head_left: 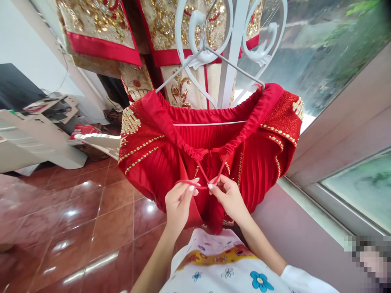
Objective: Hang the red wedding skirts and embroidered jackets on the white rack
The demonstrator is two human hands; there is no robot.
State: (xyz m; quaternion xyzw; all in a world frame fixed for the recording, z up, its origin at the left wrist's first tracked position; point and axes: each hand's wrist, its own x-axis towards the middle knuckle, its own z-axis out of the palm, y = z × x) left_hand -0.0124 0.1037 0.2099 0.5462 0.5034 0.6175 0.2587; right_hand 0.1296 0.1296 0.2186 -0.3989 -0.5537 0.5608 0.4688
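Observation:
A red pleated skirt (256,179) with gold beaded trim hangs by its gathered waistband from a white wire hanger (180,74). Two ends of a red drawstring (202,172) come out at the front of the waistband and cross just below it. My left hand (180,199) pinches one end between thumb and fingers, with the cord running across the fingertips. Close beside it on the right, my right hand (227,197) pinches the string where the strands meet. Whether the crossing is a loop or a knot I cannot tell.
Behind the skirt stands a white scrollwork metal rack (229,53). Cream and gold sequinned garments (100,24) with red hems hang beyond it. A window (317,53) with a frame is on the right. At left, a white desk (58,142) stands on the glossy red tiled floor (113,219).

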